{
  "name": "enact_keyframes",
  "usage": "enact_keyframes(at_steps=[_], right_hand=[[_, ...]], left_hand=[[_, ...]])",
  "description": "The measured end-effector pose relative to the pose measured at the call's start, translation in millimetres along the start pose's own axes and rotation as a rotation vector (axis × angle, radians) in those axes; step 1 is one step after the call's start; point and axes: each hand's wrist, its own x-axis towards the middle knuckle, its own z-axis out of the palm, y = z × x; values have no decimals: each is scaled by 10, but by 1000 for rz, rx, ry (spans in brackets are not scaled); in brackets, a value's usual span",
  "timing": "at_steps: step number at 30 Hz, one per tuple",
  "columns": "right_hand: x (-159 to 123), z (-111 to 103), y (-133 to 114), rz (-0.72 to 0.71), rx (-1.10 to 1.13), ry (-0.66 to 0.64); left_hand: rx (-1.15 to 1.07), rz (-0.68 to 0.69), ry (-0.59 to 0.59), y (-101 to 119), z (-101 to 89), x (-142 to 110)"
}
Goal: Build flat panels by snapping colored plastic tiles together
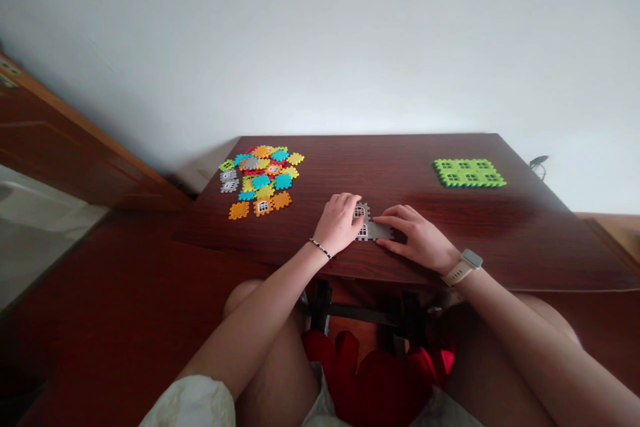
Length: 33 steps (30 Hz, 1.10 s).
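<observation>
Several grey interlocking tiles lie joined on the dark table in front of me. A pair with white window grilles forms the left side, and a plain grey tile adjoins the lower one on the right. My left hand bends over the window tiles, its thumb on their face and its fingers at the far edge, covering their left part. At the plain tile, my right hand has its thumb by the near edge and its fingers by the far edge, closed about it.
A loose pile of colourful tiles lies at the table's left, with orange tiles at its near side. On the right rests a flat green block of joined window tiles. The wooden table stands against a white wall.
</observation>
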Motion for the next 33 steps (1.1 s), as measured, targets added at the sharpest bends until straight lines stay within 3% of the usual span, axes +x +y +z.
enact_keyframes(at_steps=[7,13,18,22,26,33], right_hand=[[25,-58,-39,68,76,-1],[102,-195,23,185,138,293],[374,-265,-62,109,150,290],[846,-237,-264,87,181,216],[1531,-67,-507,46,181,153],[2743,709,-720,-33,251,-39]], left_hand=[[42,88,-7,119,65,51],[132,172,-21,231,140,49],[189,223,-26,264,177,31],[202,208,-52,306,186,20],[160,144,-118,346,201,37],[160,161,-163,332,241,76]])
